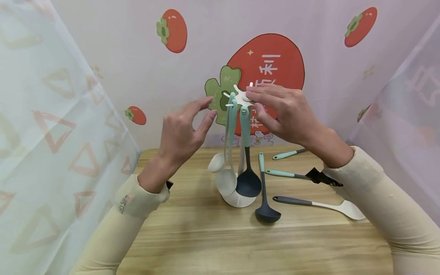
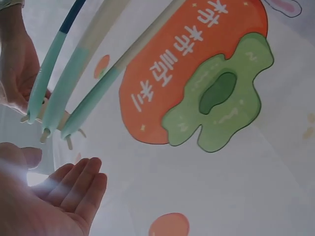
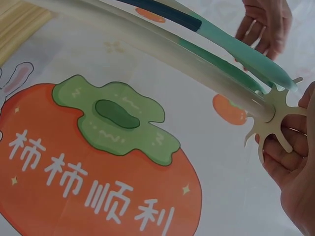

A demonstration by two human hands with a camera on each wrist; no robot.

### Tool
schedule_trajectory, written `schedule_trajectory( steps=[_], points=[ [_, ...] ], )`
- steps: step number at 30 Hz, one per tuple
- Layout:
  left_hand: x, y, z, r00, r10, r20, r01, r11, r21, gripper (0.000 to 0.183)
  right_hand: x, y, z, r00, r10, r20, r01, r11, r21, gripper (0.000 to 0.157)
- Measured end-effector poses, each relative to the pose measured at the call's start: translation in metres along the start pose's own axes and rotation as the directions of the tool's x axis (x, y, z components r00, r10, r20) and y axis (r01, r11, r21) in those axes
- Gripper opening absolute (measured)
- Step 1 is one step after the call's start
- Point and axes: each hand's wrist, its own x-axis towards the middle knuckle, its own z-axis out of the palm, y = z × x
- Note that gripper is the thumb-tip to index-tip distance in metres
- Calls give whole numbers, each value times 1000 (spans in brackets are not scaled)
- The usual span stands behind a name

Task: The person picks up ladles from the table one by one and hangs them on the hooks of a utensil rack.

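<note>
White cloth with a persimmon print forms the backdrop [image 1: 199, 42]; its lettering reads whole in the right wrist view, whereas in the head view the hands and the stand cover part of it. Beneath lies the wood-grain desk [image 1: 240, 244], broad in the head view, only a corner in the right wrist view. Near its middle stands the utensil stand [image 1: 238, 201], upright, smooth and pale, with a round base; its star-shaped hub [image 3: 280, 115] shows its underside and slim, radiating hooks in the right wrist view.

Three mint-handled utensils hang from the hooks: a dark ladle [image 1: 248, 184] and two pale utensils [image 1: 226, 182] with rounded bowls; just right of the base lie a second dark ladle [image 1: 264, 198], a white spoon [image 1: 338, 207] with a grey handle, and two mint handles [image 1: 280, 173] running toward the right sleeve.

Right hand [image 1: 288, 109]: fingertips on the hub, thumb at its rim, in a light pinch; left hand [image 1: 182, 130]: thumb and forefinger well parted, near the hung handles, gripping nothing; the left wrist view adds its palm side and loosely extended fingers.
</note>
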Motion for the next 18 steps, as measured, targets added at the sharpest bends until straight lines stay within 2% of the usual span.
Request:
schedule_trajectory(
  steps=[6,10,12,15,18],
  points=[
    [11,15,-2,994,109,-25,-108,994,34,40,3,1,0,999,18,-44,-17,999,28,36],
    [19,25,-2,988,151,0,-151,988,19,42,5,0,-4,987,87,-138,-81,996,48,39],
    [21,29,-2,987,161,18,-161,987,8,42,6,1,-7,971,133,-197,-126,991,50,38],
    [24,34,0,984,173,47,-174,985,10,42,5,4,-12,935,219,-278,-220,975,29,37],
    [26,36,3,980,186,69,-189,982,28,41,1,9,-15,900,307,-309,-321,947,8,35]
  ],
)
